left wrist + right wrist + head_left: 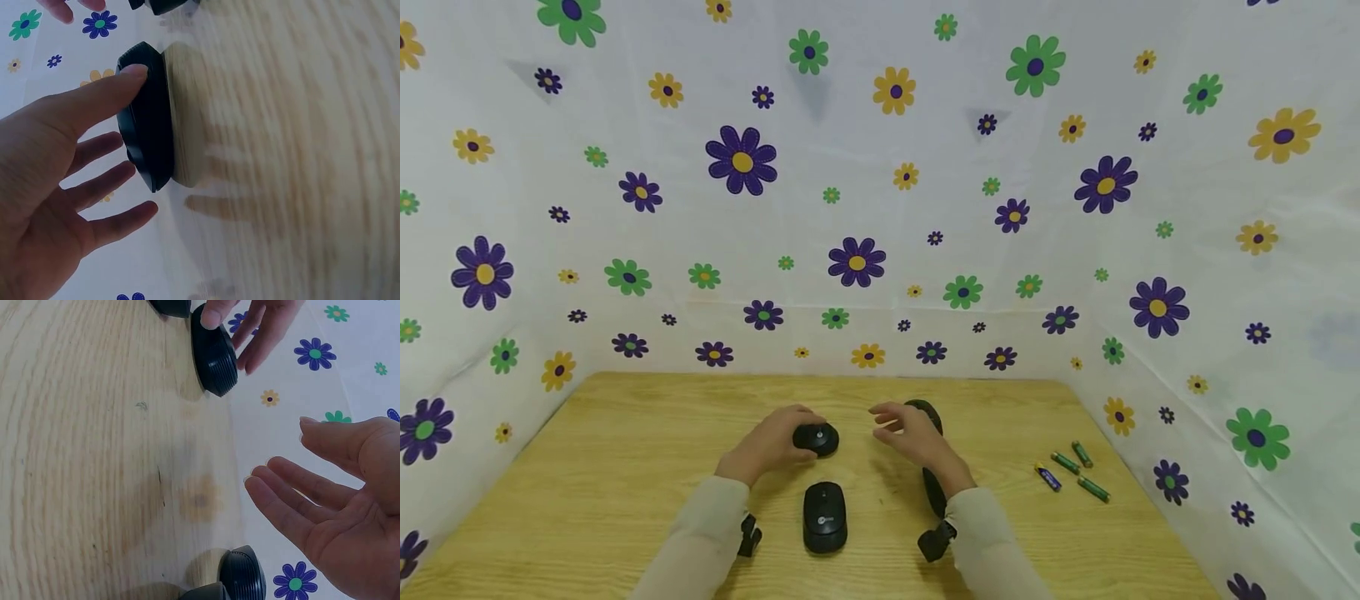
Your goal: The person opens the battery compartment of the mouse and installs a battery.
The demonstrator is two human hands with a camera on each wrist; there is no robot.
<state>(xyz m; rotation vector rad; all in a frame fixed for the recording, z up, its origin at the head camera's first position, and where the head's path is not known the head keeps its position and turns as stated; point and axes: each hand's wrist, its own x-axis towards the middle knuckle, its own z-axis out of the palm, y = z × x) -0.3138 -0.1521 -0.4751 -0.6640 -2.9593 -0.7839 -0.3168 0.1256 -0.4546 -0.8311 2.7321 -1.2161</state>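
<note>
My left hand (772,442) holds a small black computer mouse (823,439), with the thumb on one side and fingers around the other. In the left wrist view the thumb lies against this mouse (150,125), and the lower fingers are spread. My right hand (912,431) hovers empty to its right, fingers apart and loosely bent, as the right wrist view of the hand (337,506) also shows. A larger black mouse (824,518) lies on the table between the forearms. Beside the right hand, a black mouse (927,410) is partly hidden behind it.
Another dark rounded object (934,493) lies partly under the right forearm. Several small batteries (1065,463), mostly green, lie at the right of the wooden table (647,417). Flower-printed white cloth (820,225) surrounds the table's back and sides.
</note>
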